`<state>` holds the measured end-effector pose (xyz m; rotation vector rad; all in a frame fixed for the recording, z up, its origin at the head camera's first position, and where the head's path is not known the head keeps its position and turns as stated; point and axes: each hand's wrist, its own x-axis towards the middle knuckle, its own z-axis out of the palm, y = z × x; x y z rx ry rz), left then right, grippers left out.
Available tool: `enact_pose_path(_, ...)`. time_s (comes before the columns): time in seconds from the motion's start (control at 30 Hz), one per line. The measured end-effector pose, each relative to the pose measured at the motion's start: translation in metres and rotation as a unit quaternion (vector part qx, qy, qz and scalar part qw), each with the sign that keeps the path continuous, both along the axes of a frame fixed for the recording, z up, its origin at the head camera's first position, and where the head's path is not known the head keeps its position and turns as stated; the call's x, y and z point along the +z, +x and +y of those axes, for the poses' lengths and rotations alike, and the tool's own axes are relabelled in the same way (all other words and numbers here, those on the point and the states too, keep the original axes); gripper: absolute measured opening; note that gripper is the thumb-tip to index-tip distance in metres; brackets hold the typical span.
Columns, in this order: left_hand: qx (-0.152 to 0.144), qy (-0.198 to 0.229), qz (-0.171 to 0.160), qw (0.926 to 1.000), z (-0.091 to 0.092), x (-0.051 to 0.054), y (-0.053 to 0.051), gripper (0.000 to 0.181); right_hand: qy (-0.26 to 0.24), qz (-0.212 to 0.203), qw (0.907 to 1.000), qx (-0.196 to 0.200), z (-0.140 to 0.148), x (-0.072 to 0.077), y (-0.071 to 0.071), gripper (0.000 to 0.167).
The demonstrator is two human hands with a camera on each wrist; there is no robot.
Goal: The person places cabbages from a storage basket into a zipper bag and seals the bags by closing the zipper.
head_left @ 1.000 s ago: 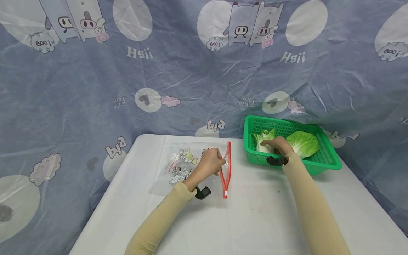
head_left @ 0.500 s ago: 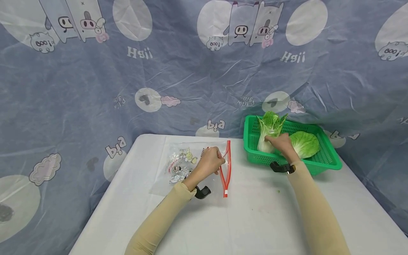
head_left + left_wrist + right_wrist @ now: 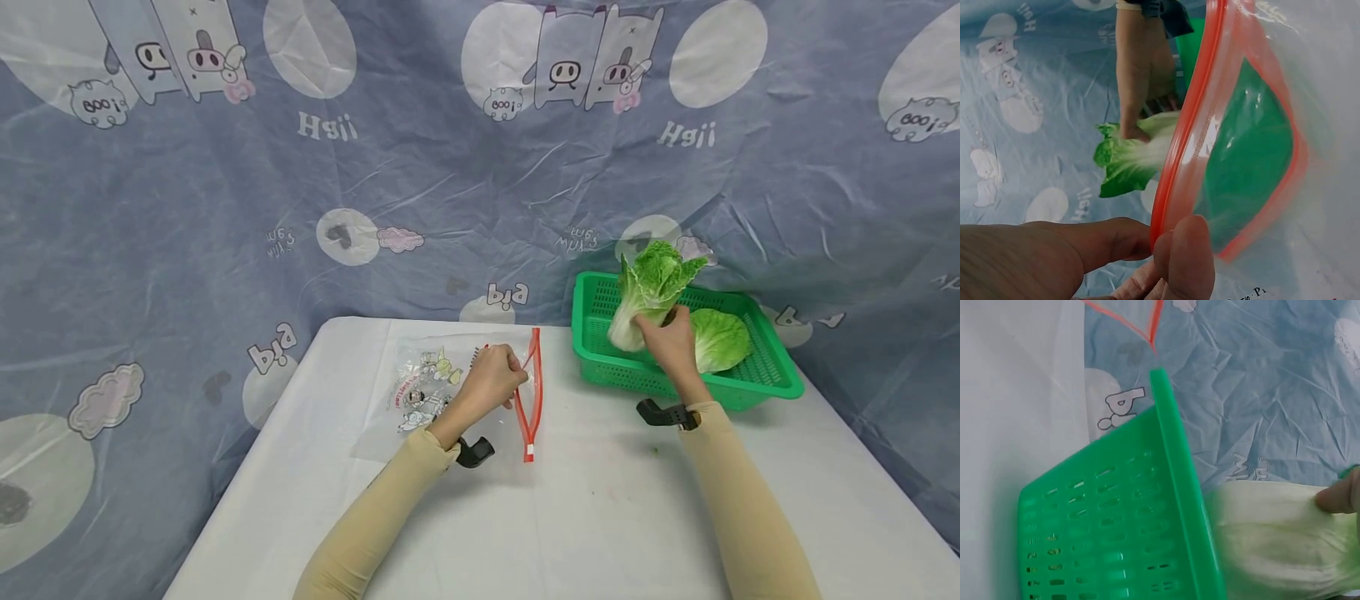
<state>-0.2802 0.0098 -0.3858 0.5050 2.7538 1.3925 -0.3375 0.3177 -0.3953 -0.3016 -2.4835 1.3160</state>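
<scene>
Both hands are at work in the head view. Fingers bent, the left hand [image 3: 489,379] pinches the open end of a clear plastic bag [image 3: 416,408], which lies flat on a white table [image 3: 585,542] and has cartoon prints and a red strip [image 3: 537,392] along its mouth. Well apart from it, the right hand [image 3: 671,340] has its fingers and thumb curled around a Chinese cabbage [image 3: 651,287]. The cabbage is tilted over a green basket [image 3: 618,372], leafy end up and pale base down; I cannot tell whether the base touches the basket. Beside that hand, a round lettuce [image 3: 722,340] sits in the basket. A blue-grey curtain [image 3: 450,175] with cartoon pigs hangs behind.

From the left wrist, the fingers [image 3: 1191,262] grip one red edge of the bag, and its mouth gapes, with green showing through. Beyond, the right hand holds the cabbage by its pale part, the frilly leaves sticking out past it.

From the right wrist, the slotted side of the basket fills the lower middle. Just past its rim is the pale stalk of the cabbage, with a fingertip [image 3: 1342,492] pressed on it. Most of the right hand is out of this view. Red edges of the bag show at the top.
</scene>
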Motion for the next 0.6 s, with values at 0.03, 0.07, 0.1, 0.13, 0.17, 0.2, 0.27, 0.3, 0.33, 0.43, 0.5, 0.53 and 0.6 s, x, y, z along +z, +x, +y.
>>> enact_pose_path(0.03,0.001,0.003,0.000,1.0000,0.000,0.000,0.000,0.009,-0.008,0.013,0.9999,-0.003,-0.002,0.001,0.002,0.078)
enact_pose_path(0.07,0.001,0.006,0.000,1.0000,0.000,0.001,0.000,0.009,-0.014,0.026,0.9996,-0.005,-0.003,0.002,0.003,0.078)
enact_pose_path(0.1,0.002,0.009,0.000,1.0000,0.000,0.001,0.000,0.009,-0.019,0.036,0.9991,-0.008,-0.005,0.003,0.005,0.078)
enact_pose_path(0.13,0.002,0.011,0.001,0.9999,-0.001,0.001,-0.001,0.009,-0.025,0.049,0.9984,-0.011,-0.008,0.004,0.007,0.077)
enact_pose_path(0.17,0.003,0.014,0.001,0.9999,-0.001,0.002,-0.001,0.009,-0.030,0.058,0.9978,-0.012,-0.010,0.005,0.008,0.078)
enact_pose_path(0.2,0.005,0.017,0.001,0.9998,-0.001,0.002,-0.001,0.009,-0.034,0.068,0.9970,-0.009,-0.014,0.007,0.011,0.078)
enact_pose_path(0.27,0.008,0.016,0.005,0.9998,-0.001,0.003,-0.001,0.010,-0.036,0.088,0.9955,0.005,-0.020,0.008,0.015,0.079)
enact_pose_path(0.3,0.008,0.016,0.009,0.9998,-0.001,0.003,-0.001,0.010,-0.038,0.095,0.9946,0.015,-0.025,0.009,0.018,0.079)
enact_pose_path(0.33,0.010,0.017,0.011,0.9998,-0.001,0.004,-0.001,0.011,-0.043,0.103,0.9933,0.030,-0.029,0.009,0.021,0.078)
enact_pose_path(0.43,0.011,0.022,0.021,0.9995,-0.002,0.005,0.000,0.013,-0.050,0.113,0.9898,0.070,-0.045,0.009,0.029,0.072)
enact_pose_path(0.5,0.011,0.027,0.025,0.9992,-0.003,0.005,0.000,0.014,-0.062,0.121,0.9871,0.085,-0.057,0.007,0.033,0.067)
enact_pose_path(0.53,0.011,0.028,0.025,0.9992,-0.003,0.006,0.000,0.015,-0.069,0.127,0.9851,0.093,-0.063,0.005,0.035,0.064)
enact_pose_path(0.6,0.015,0.026,0.027,0.9992,-0.003,0.006,0.001,0.015,-0.081,0.137,0.9817,0.104,-0.075,0.001,0.041,0.061)
